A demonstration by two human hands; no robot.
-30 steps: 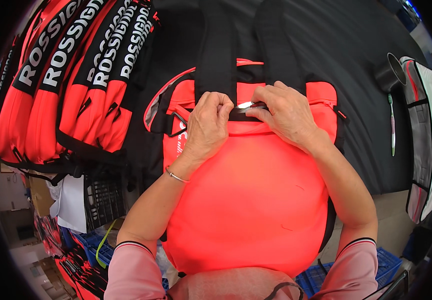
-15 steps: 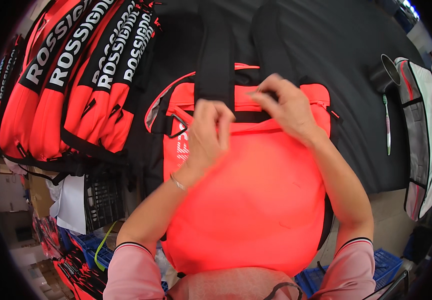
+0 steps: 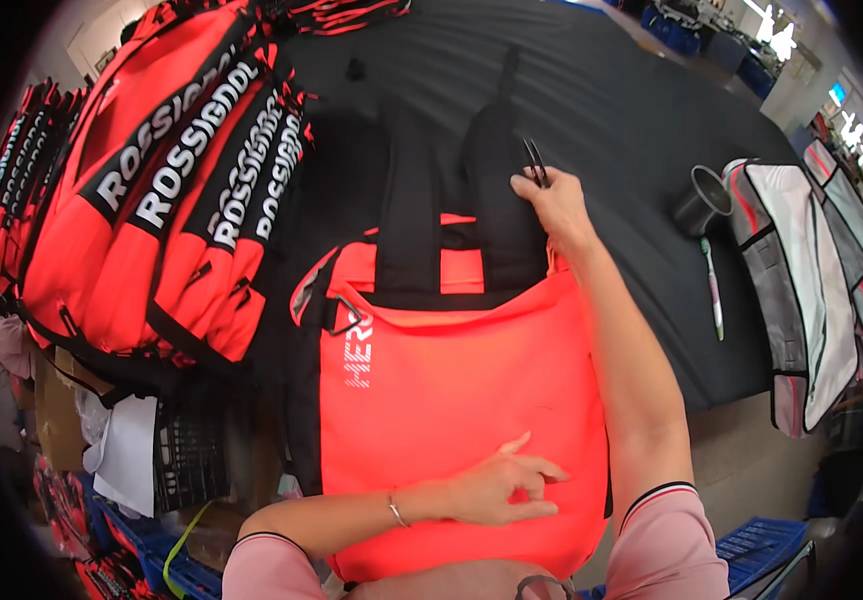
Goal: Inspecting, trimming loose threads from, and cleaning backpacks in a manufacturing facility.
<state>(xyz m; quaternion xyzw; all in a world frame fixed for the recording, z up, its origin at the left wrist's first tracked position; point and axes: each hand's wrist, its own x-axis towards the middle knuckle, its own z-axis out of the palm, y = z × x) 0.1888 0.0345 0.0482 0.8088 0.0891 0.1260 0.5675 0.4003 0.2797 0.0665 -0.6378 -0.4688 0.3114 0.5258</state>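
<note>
A bright red-orange backpack [image 3: 452,400] lies on the black-covered table in front of me, its two black shoulder straps [image 3: 507,200] stretched away toward the far side. My left hand [image 3: 512,487] is over the lower part of the bag, fingers spread and holding nothing; whether it touches the fabric is hard to tell. Beside the right strap, my right hand [image 3: 552,200] is closed on a small, dark two-pronged tool [image 3: 535,160], its thin tips pointing away from me. My fingers cover the rest of the tool.
Stacked red and black bags [image 3: 152,230] stand at the left. On the right are a dark metal cup [image 3: 704,203], a toothbrush [image 3: 714,290] and grey-and-white fabric pieces [image 3: 802,280]. A blue crate [image 3: 764,550] sits low at the right, below the table edge.
My left hand has dropped from the bag's top edge to its lower front and opened. My right hand has moved farther out beside the strap, where the two-pronged tool now shows.
</note>
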